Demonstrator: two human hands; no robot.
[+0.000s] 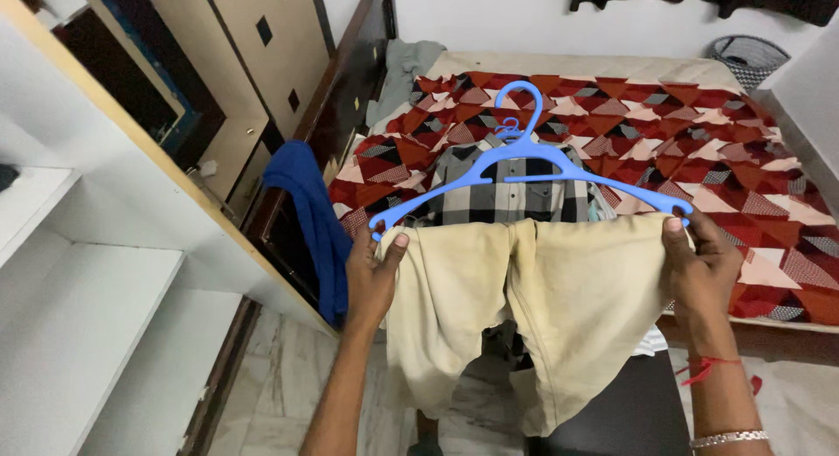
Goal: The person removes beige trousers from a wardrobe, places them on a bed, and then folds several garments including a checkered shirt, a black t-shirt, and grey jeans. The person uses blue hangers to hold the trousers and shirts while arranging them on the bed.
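Both grips pinch beige trousers over patterned bed (marble floor below).

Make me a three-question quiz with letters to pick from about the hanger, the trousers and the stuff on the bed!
1. Where does the checked shirt lie?
A. on the bed
B. on the white shelf
C. on the floor

2. What colour is the hanger?
A. red
B. blue
C. green

3. How are the beige trousers held?
A. folded flat on the bed
B. rolled into a ball
C. draped over the hanger, legs hanging down

Answers: 1 A, the shirt lies on the patterned bedspread. 2 B, the plastic is bright blue. 3 C, the left hand and right hand grip the hanger ends with the cloth hanging below.
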